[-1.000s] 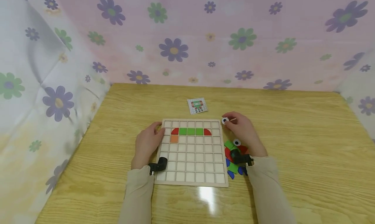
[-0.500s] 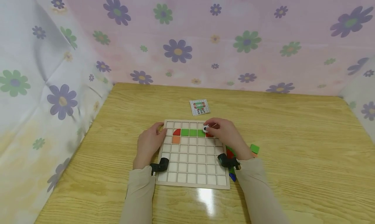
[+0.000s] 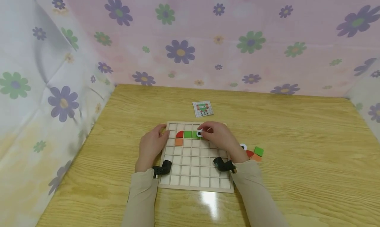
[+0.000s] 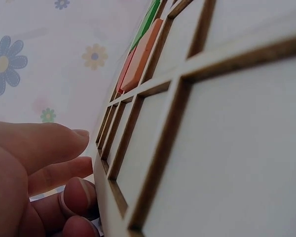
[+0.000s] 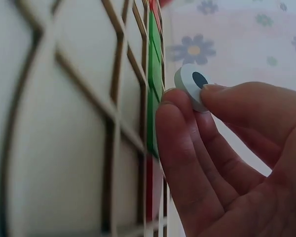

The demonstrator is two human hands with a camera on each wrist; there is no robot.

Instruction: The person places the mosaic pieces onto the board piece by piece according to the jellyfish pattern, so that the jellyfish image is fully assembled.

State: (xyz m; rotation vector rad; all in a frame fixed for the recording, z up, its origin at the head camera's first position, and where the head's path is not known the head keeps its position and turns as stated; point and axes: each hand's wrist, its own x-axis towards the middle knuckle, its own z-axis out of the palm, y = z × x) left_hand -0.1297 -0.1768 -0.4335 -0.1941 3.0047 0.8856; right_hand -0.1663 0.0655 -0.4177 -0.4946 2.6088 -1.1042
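My left hand (image 3: pixel 150 147) holds the left edge of a wooden grid board (image 3: pixel 184 179), its thumb and fingertips at the rim. My right hand (image 3: pixel 221 138) pinches a white disc with a black pupil, an eye piece (image 5: pixel 190 84), between thumb and fingers. The disc is over the row of green squares (image 3: pixel 188 134), tilted in the right wrist view. Left of the green squares sits a red quarter-round piece (image 3: pixel 179 134), with an orange square (image 3: pixel 178 142) below it. The right hand hides the row's right end in the head view; the right wrist view shows red there (image 5: pixel 149 187).
A small pattern card (image 3: pixel 203 109) lies behind the board. Right of the board are loose pieces: another eye disc (image 3: pixel 243 146), a green square (image 3: pixel 259 151), an orange piece (image 3: pixel 256 157) and a red piece (image 3: pixel 249 153), partly behind the right arm. A flowered cloth (image 3: pixel 207 55) backs the table.
My right hand has carried the eye disc from beside the board's upper right corner leftward over the green row. My left hand stays at the board's left edge.
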